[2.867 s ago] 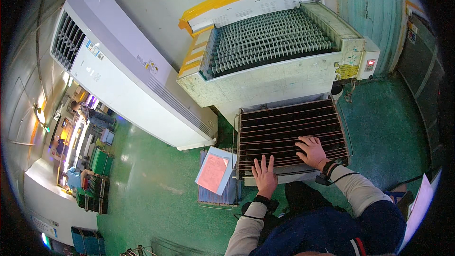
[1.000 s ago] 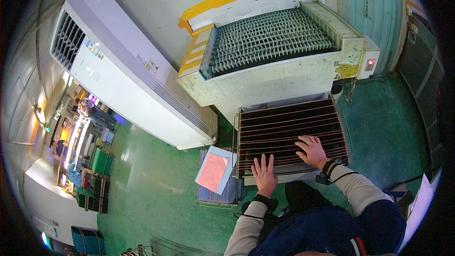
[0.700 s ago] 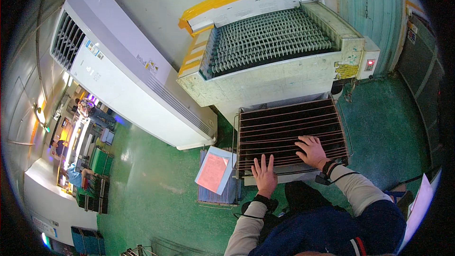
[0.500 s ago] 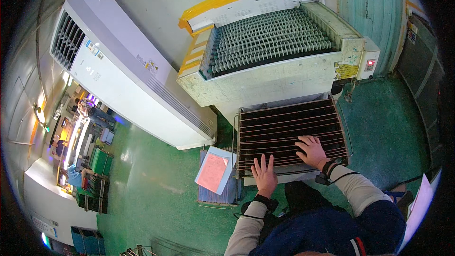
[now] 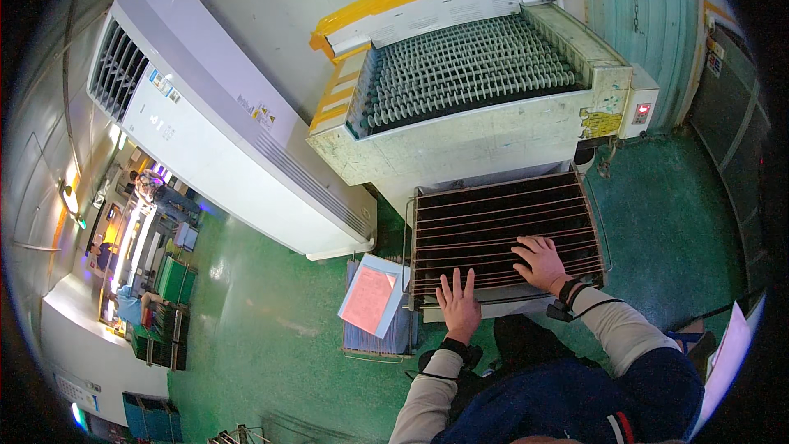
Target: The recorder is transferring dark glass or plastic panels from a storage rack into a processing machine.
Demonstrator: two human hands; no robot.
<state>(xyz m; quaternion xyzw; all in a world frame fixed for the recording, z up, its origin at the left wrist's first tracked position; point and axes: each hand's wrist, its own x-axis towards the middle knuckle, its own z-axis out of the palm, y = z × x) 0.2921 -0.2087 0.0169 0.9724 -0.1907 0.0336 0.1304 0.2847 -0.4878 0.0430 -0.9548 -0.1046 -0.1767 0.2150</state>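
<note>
A dark rack with several thin copper-coloured wires across its top (image 5: 501,218) stands in front of me. My left hand (image 5: 460,306) rests at its near left edge, fingers stretched and spread. Farther in on the right side, my right hand (image 5: 542,265) lies over the wires with its fingers extended and apart. Neither hand holds anything. Just beyond the rack is a pale machine (image 5: 460,140) whose bed is filled with rows of grey-green roller discs (image 5: 468,70). How firmly the palms press on the rack cannot be made out.
Left of the rack, a pink sheet (image 5: 367,302) on a pale blue board tops a wire crate of upright panels (image 5: 382,340). A tall white air conditioner (image 5: 238,123) stands beside the machine. A control box (image 5: 641,111) is at its right. People (image 5: 160,191) work far left.
</note>
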